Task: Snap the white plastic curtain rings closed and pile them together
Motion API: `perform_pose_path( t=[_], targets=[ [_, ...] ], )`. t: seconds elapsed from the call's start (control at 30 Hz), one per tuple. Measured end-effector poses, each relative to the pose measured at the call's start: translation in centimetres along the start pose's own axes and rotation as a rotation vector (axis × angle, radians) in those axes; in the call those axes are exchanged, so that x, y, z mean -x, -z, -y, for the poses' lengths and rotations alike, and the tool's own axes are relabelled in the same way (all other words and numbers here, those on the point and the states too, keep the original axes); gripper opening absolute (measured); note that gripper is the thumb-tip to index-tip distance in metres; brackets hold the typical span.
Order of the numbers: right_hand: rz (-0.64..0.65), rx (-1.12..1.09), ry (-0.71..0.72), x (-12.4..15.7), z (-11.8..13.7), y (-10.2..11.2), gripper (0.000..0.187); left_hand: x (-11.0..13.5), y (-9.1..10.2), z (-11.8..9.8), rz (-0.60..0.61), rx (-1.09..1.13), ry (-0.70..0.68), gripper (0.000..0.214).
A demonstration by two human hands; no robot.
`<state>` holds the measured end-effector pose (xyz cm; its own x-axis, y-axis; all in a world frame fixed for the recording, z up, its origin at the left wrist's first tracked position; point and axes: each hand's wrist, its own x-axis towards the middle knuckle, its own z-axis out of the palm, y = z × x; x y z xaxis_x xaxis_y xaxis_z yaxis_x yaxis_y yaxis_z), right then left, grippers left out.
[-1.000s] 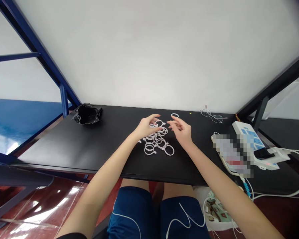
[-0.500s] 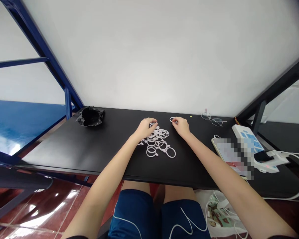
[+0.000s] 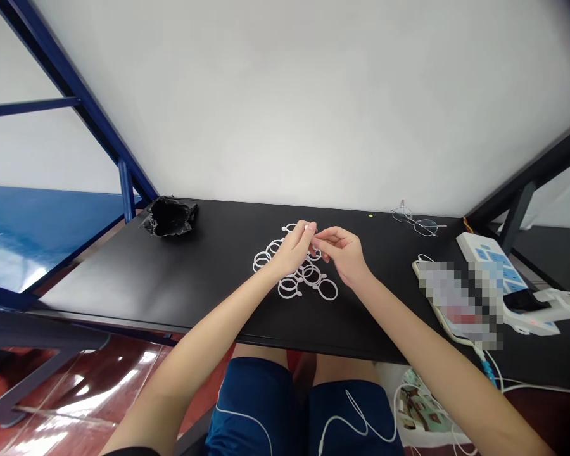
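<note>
My left hand [image 3: 294,250] is closed above a pile of white curtain rings [image 3: 289,288], with a bit of white showing at its fingertips. Close against it, my right hand [image 3: 346,254] pinches thumb and fingers together, and the two sets of fingertips meet. The ring they hold is mostly hidden behind the fingers. Each ring in the pile is thin and round with a small eyelet. Several overlap on the black table [image 3: 209,266], and one lone ring [image 3: 327,289] lies at the pile's near right side.
A crumpled black plastic bag [image 3: 170,218] stands open at the table's far left. To the right are eyeglasses [image 3: 425,227], a phone [image 3: 422,297] with a blurred screen, and a white power strip [image 3: 489,259] with cables. A blue metal frame [image 3: 80,82] rises at the left.
My right hand has moved left with its ring to meet my left hand, which shifted slightly right. Rings on the pile's left side now lie more in view.
</note>
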<state>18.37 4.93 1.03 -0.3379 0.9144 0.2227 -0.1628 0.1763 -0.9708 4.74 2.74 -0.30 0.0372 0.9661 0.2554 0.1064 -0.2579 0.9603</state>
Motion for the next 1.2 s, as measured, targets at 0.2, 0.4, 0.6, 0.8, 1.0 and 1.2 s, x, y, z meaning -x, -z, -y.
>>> perform_pose_path(
  t=[0.2, 0.4, 0.6, 0.8, 1.0, 1.2],
  targets=[
    [-0.039, 0.157, 0.090, 0.3, -0.5, 0.7, 0.043, 0.3, -0.1, -0.1, -0.135, -0.082, -0.055, 0.038],
    [-0.045, 0.490, 0.228, 0.7, -1.6, 0.6, 0.064, 1.6, -1.6, -0.7, -0.100, -0.138, -0.119, 0.031],
    [-0.037, 0.584, 0.331, 0.8, -1.5, 1.2, 0.069, 2.2, -2.3, -0.7, -0.036, -0.263, -0.136, 0.029],
    [0.024, 0.608, 0.365, 0.7, -1.7, 1.6, 0.067, 2.2, -1.6, -0.9, -0.012, -0.365, -0.192, 0.033],
    [0.054, 0.607, 0.366, 0.7, -2.0, 1.7, 0.063, 2.0, -1.4, -0.5, -0.020, -0.434, -0.232, 0.034],
    [0.032, 0.571, 0.324, 0.7, -2.1, 1.5, 0.065, 1.9, -1.3, -0.4, -0.029, -0.470, -0.237, 0.032]
  ],
)
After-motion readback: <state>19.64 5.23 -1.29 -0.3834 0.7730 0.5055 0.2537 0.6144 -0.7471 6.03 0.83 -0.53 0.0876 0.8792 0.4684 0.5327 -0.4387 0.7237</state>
